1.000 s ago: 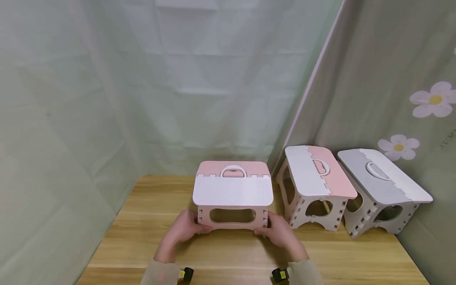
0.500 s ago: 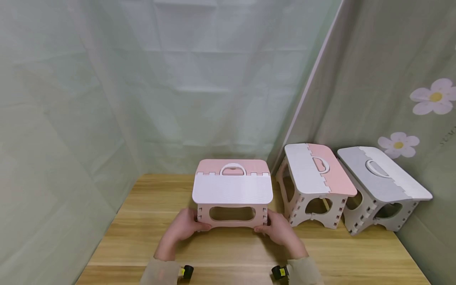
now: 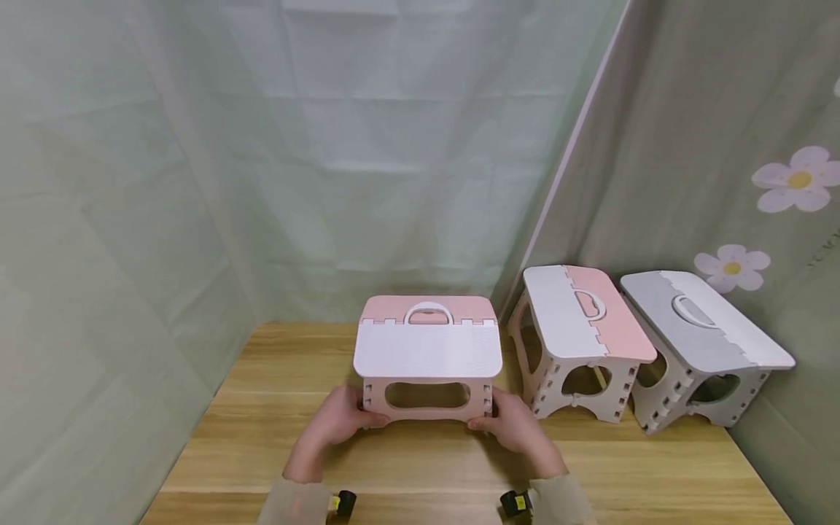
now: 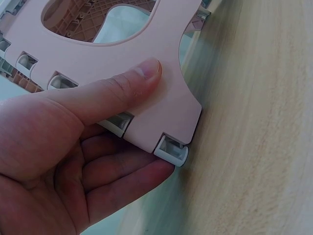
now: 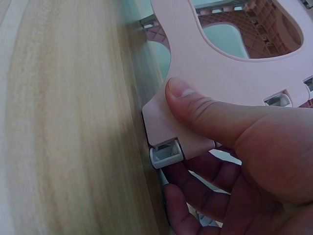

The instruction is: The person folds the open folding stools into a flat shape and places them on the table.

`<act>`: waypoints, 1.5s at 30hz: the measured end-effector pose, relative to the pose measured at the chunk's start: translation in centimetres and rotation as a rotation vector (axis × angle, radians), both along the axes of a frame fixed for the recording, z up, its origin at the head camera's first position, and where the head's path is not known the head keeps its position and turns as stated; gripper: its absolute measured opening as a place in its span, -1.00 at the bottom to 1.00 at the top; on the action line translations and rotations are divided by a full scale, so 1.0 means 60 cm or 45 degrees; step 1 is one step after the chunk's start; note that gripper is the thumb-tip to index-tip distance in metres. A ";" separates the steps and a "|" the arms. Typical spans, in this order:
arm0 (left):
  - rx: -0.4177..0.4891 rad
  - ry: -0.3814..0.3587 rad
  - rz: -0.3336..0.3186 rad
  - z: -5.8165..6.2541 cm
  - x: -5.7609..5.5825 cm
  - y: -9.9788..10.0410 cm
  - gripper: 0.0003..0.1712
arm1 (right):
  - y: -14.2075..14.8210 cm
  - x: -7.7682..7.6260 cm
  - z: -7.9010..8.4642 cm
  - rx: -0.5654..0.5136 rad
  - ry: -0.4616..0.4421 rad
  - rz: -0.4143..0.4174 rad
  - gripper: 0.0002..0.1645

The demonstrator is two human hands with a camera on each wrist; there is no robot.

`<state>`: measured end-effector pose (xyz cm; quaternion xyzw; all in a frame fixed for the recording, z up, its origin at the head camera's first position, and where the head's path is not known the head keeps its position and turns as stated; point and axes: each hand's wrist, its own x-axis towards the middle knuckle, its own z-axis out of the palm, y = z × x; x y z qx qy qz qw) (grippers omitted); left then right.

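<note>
A pink and white folding step stool (image 3: pixel 428 350) stands unfolded near the middle of the wooden table, its white carrying handle on top. At its lower left corner, my left hand (image 3: pixel 340 417) grips the pink leg panel. The thumb lies on the panel's front face and the other fingers go round behind, as the left wrist view shows. My right hand (image 3: pixel 515 419) holds the lower right corner in the same way. In the right wrist view the thumb presses the pink panel (image 5: pixel 210 58) and curled fingers sit behind the hinged edge.
Right of the held stool stands a second pink and white folding stool (image 3: pixel 558 306), turned at an angle. Beside it is a grey and white folding stool (image 3: pixel 702 321). Pale curtains (image 3: pixel 394 182) hang behind and beside the wooden table (image 3: pixel 420 467).
</note>
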<state>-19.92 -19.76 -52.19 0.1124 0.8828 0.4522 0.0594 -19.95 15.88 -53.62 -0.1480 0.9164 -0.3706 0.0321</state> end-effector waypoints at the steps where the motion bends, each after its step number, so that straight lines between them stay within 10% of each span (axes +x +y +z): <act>1: 0.002 0.000 0.000 0.000 0.000 0.000 -0.73 | 0.000 0.000 0.000 0.001 -0.001 0.000 -0.48; 45: -0.011 -0.020 0.011 -0.004 -0.002 0.001 -0.73 | 0.000 0.001 0.005 -0.004 -0.028 0.025 -0.55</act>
